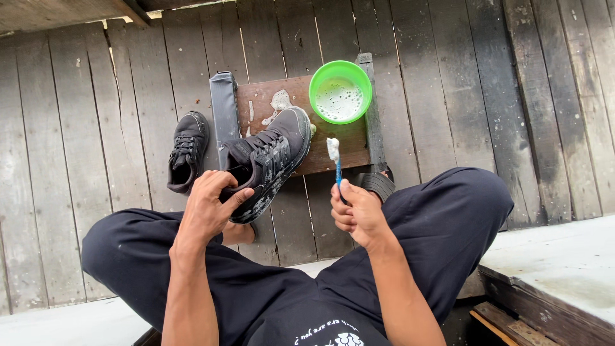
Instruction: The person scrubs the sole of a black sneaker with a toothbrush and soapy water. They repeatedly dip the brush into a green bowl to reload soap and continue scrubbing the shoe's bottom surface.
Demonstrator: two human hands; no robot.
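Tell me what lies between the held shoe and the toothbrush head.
In the head view, only bare wet board lies between the shoe and the foamy toothbrush head; the bowl sits further up.

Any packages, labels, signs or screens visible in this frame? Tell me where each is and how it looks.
No packages, signs or screens.
Printed shirt: bottom centre, on the wearer's dark top; small curved white lettering above a white rounded graphic, cut off by the frame edge.
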